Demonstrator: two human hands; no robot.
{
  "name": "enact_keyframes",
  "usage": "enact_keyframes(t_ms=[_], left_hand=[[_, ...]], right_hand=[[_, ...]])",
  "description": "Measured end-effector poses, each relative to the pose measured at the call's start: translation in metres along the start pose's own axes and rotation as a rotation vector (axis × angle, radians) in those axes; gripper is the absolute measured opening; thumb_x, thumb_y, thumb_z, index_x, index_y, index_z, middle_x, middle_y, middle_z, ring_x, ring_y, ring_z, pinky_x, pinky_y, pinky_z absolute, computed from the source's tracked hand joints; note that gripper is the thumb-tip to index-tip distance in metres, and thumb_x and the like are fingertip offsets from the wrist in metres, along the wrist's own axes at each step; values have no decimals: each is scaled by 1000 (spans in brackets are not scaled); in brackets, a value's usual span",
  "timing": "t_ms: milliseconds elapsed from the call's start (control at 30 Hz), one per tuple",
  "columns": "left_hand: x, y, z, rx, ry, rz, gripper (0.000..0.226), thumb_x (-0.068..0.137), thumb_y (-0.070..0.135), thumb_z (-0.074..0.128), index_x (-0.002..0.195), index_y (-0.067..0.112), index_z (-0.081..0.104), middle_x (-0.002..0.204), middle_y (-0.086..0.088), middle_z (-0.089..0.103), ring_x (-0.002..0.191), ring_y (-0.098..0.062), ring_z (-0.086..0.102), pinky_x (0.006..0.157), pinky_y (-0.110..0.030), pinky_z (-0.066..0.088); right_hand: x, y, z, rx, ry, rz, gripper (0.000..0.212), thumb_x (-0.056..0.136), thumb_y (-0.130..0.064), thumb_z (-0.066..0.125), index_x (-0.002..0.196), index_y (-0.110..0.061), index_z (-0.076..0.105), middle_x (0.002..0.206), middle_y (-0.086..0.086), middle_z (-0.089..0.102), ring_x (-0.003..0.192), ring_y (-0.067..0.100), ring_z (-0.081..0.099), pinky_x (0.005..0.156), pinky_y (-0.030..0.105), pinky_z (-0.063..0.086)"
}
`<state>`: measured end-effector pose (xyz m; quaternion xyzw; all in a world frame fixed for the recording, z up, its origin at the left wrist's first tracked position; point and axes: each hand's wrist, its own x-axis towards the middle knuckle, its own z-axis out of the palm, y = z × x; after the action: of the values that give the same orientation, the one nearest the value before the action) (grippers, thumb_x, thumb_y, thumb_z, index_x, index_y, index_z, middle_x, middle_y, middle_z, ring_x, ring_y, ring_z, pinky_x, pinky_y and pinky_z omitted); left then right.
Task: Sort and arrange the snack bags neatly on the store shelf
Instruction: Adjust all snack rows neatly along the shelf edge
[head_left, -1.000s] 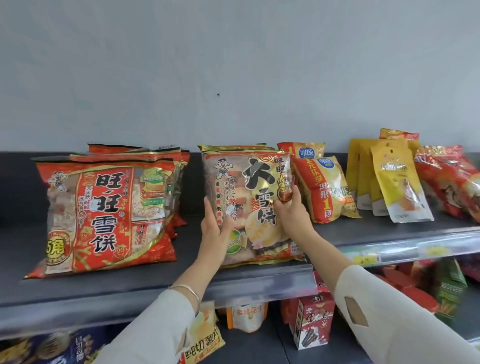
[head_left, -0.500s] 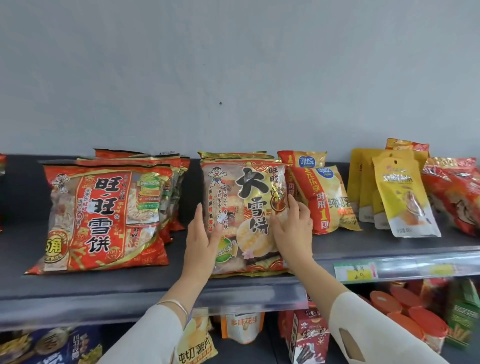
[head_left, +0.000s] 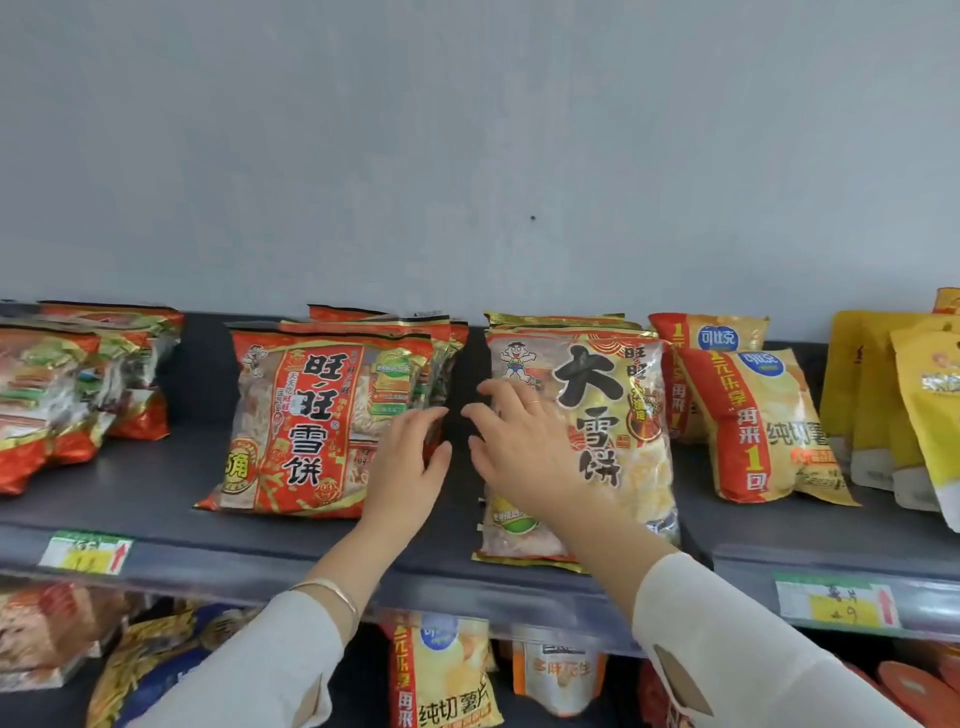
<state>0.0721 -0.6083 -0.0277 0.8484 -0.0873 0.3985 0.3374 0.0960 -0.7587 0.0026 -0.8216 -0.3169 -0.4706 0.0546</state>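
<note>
A gold rice-cracker bag (head_left: 613, 426) leans at the front of its stack on the dark shelf (head_left: 311, 545). My right hand (head_left: 519, 447) lies over its left half with fingers spread and straight. To its left stands a stack of red rice-cracker bags (head_left: 311, 415). My left hand (head_left: 410, 462) is at that stack's right edge, fingers relaxed and touching the front bag. Nothing is gripped by either hand.
More red bags (head_left: 67, 395) lie at the far left. Yellow-red chip bags (head_left: 753, 421) and plain yellow pouches (head_left: 893, 405) stand to the right. Price tags (head_left: 85, 552) sit on the shelf lip. A lower shelf holds more snacks (head_left: 441, 675). A grey wall rises behind.
Both hands let go of the gold bag's sides and shifted left. The left hand now touches the red stack; the right lies flat on the gold bag. The view panned left.
</note>
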Motion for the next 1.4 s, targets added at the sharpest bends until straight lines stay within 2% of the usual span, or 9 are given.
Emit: enact_keyframes(t_ms=[233,400,533,700,867,1033,1133,1233,1400], left_hand=[[42,-66,-75,140,161,-85,42,90,20,60,131,18,50,134,-3,49,127,-20,42,103,-36,35],[80,-125,-111,249,221,-238,63,82,36,68,138,24,39,142,-5,40,130,-25,38,100,-53,36],[97,-167,-121,-212,20,-444,98,75,51,70,149,31,10,151,-6,21,136,-26,30,109,-54,30],[90,-179,-114,-514,-152,-414,105,69,64,64,147,41,-2,148,2,37,129,-22,45,106,-52,36],[86,-184,-106,-456,-185,-366,106,57,87,51,141,53,-3,151,4,30,132,-23,41,103,-59,36],[103,-202,-103,-525,-194,-455,107,55,91,48,138,55,-9,154,2,24,137,-29,33,107,-61,28],[113,-211,-100,-780,-262,-585,107,57,82,58,144,46,9,145,0,43,123,-28,52,102,-55,40],[118,-207,-94,-892,-325,-607,73,70,70,56,132,34,41,119,-1,65,102,-24,66,92,-46,49],[124,-212,-86,-886,-352,-578,61,77,63,56,128,32,44,113,-1,68,96,-24,69,92,-48,50]], right_hand=[[56,-51,35,191,-197,175,48,95,-34,50,138,-16,44,147,10,36,134,31,36,97,40,45],[107,-79,65,570,-178,636,83,86,-50,61,151,-29,13,158,10,8,138,35,32,108,46,38],[120,-92,83,692,-172,859,104,79,-54,68,151,-35,-5,157,16,12,131,34,44,99,42,43],[112,-93,90,471,-50,930,87,85,-55,60,150,-38,4,142,8,43,113,25,57,72,30,42],[108,-97,90,368,64,999,75,85,-49,52,146,-40,9,129,3,56,94,23,63,76,40,54],[116,-101,92,81,-13,1074,71,87,-46,52,148,-33,19,155,10,20,138,37,27,109,54,25],[129,-104,93,6,-95,952,65,89,-57,46,146,-35,25,160,8,8,143,37,18,111,55,21],[134,-100,99,44,-237,944,73,86,-68,43,147,-36,19,161,5,-4,143,40,18,108,58,26],[130,-101,104,7,-213,927,65,90,-62,41,146,-33,24,161,4,-3,145,38,12,111,59,22]])
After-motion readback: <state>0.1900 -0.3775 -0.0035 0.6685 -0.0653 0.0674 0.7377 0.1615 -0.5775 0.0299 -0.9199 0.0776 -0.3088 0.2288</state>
